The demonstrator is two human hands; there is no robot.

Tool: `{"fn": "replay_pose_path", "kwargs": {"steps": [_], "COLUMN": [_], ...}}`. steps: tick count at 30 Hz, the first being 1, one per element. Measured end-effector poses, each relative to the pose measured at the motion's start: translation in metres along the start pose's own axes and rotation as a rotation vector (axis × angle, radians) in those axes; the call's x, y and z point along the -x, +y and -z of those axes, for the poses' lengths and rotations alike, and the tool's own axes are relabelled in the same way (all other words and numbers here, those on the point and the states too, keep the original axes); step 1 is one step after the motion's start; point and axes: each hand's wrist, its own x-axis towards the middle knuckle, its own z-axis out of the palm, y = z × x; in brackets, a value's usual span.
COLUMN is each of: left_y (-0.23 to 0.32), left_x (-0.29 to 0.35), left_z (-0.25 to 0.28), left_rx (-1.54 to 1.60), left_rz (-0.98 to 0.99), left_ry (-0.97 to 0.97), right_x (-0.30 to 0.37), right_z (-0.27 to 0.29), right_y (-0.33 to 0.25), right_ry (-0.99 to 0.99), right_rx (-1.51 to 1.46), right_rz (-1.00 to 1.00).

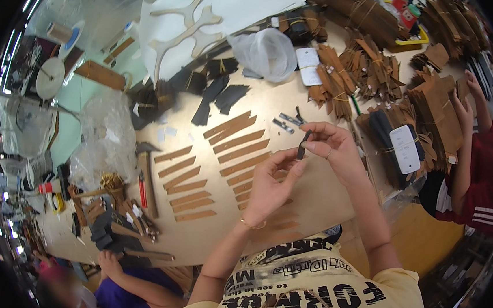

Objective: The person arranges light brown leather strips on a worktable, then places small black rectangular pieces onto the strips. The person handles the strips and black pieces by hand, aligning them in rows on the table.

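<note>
Between my two hands is a small narrow black strip (303, 145), held upright over the table. The fingers of my left hand (276, 179) pinch its lower part, and my right hand (332, 151) pinches it higher up. My fingers hide part of the strip, and its exact kind is unclear. Just beyond it lie small shiny metal and black pieces (284, 125). Brown leather-like strips (236, 149) with pointed ends lie in rows to the left of my hands, some of them partly behind my left wrist.
A hammer (148, 184) and a red-handled tool (142, 190) lie left of the rows. Dark cut pieces (209, 100) and a clear plastic bag (266, 54) are farther back. Bundled brown pieces (375, 63) crowd the right. Co-workers' hands (464, 107) (111, 264) show at both sides.
</note>
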Motion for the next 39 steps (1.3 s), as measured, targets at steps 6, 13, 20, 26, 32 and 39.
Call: {"fn": "replay_pose_path", "kwargs": {"steps": [6,13,20,26,32,39], "left_y": [-0.001,0.022,0.025,0.018,0.0,-0.008], "left_x": [0.027,0.045,0.058,0.07,0.065,0.065], "left_z": [0.0,0.034,0.039,0.038,0.034,0.028], "left_rx": [-0.301,-1.032,-1.154,-1.335,-1.398,-1.44], "left_rz": [-0.227,-0.938,-1.043,-0.931,-0.924,-1.004], "left_ry": [0.158,0.197,0.218,0.347,0.432,0.48], "right_x": [0.024,0.047,0.066,0.073,0.073,0.068], "right_z": [-0.01,-0.003,-0.024,-0.046,-0.062,-0.057], "right_y": [0.011,-0.007,-0.007,0.004,0.008,0.013], "right_ry": [-0.087,-0.148,-0.155,-0.065,0.129,0.15], "right_rx": [0.167,0.417,0.3,0.15,0.239,0.171], "right_rz": [0.2,0.278,0.241,0.053,0.04,0.025]}}
